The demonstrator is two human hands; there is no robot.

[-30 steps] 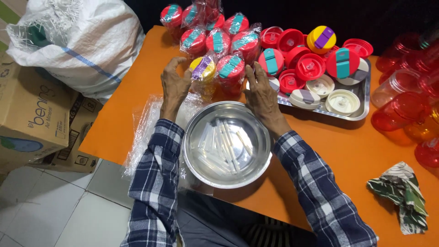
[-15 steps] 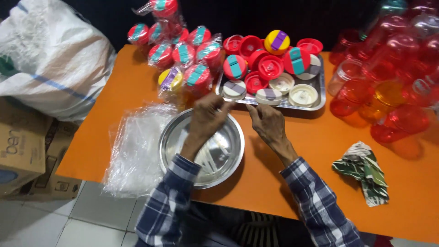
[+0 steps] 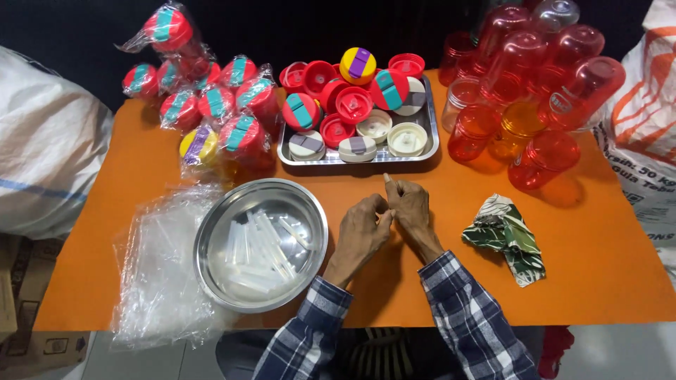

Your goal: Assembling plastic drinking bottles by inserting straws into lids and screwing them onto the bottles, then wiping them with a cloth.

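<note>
My left hand (image 3: 362, 229) and my right hand (image 3: 408, 206) meet over the orange table (image 3: 598, 267), just in front of the metal tray (image 3: 431, 137). Their fingertips pinch a thin clear tube (image 3: 386, 179) that sticks up between them. To the left of my hands a round steel bowl (image 3: 211, 224) holds several more clear tubes (image 3: 257, 246). The tray carries several red, cream and yellow lids (image 3: 352, 102).
Bagged red containers with teal-striped lids (image 3: 211, 105) stand at the back left. Stacked red and orange tumblers (image 3: 535, 77) fill the back right. A crumpled leaf-print cloth (image 3: 503, 236) lies to the right, loose clear plastic bags (image 3: 158, 267) to the left. White sacks (image 3: 42, 162) flank the table.
My left hand has left the bowl and joined my right hand in front of the tray, pinching a clear tube. The view has shifted right and back.
</note>
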